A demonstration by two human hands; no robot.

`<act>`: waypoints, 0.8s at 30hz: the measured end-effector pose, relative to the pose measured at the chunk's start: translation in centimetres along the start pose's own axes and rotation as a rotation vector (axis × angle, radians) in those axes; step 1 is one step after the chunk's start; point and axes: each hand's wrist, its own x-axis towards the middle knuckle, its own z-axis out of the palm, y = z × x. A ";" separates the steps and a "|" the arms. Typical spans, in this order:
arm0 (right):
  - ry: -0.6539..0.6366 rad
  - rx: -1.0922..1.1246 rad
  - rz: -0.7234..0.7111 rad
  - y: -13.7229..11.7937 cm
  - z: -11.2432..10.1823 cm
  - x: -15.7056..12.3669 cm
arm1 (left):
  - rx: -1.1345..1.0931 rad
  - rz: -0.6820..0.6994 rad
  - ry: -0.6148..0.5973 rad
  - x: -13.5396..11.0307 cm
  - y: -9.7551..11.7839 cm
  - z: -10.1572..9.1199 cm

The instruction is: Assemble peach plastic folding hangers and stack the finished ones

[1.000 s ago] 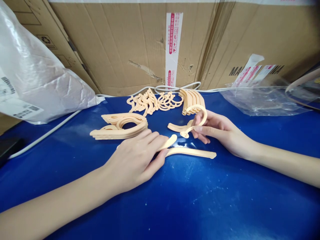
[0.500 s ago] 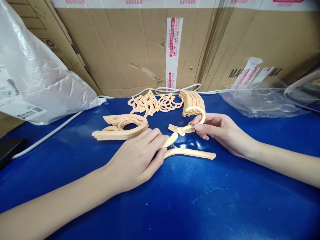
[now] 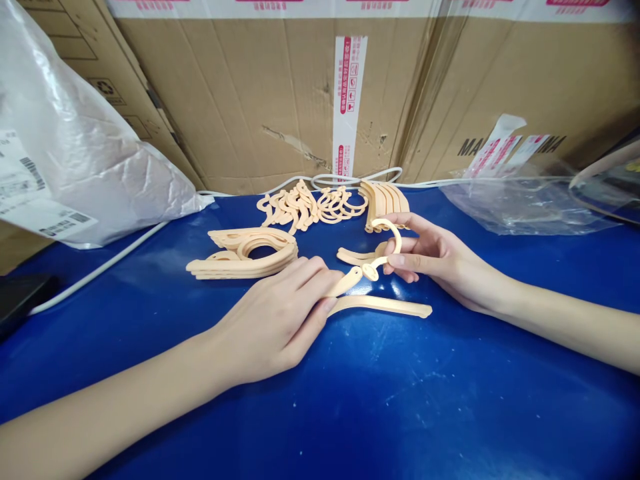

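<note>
Over the middle of the surface (image 3: 370,413), the fingers of the right hand (image 3: 443,260) are clamped on a hook (image 3: 399,241). Its round end is just beside the tip of a bar (image 3: 344,284) pinched in the fingers of the left hand (image 3: 280,317); whether the two touch I cannot tell. A second bar (image 3: 383,305) lies on the side toward the front edge, its left end hidden by the left hand. Past the right fingers are loose pieces (image 3: 356,256), partly covered; toward the left edge sits a stack (image 3: 240,268). Near the back edge lie a heap (image 3: 304,208) of curved pieces and a row (image 3: 390,200) of bars.

At the back left corner, a parcel (image 3: 95,147) bears barcode labels too small to read. Cartons (image 3: 240,93) stand behind: white tape (image 3: 349,100) carries red Chinese print, "请确认商品完好后签收!", with handling icons; farther right, black letters show "MA" and "NA", stickers (image 3: 495,153) between; farthest left, a recycling mark (image 3: 106,88).
</note>
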 end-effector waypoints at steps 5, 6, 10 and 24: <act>-0.028 -0.030 0.002 -0.1 0.2 0.0 | -0.010 0.024 0.013 -0.1 0.0 0.0; -0.030 -0.038 0.001 -0.2 0.2 0.0 | -0.010 0.028 0.014 -0.1 0.0 0.1; -0.022 -0.067 -0.011 -0.2 0.3 0.0 | -0.022 0.045 0.007 -0.2 -0.1 0.2; 0.037 -0.099 -0.013 -0.1 0.3 0.1 | 0.040 0.067 0.085 -0.3 -0.3 0.4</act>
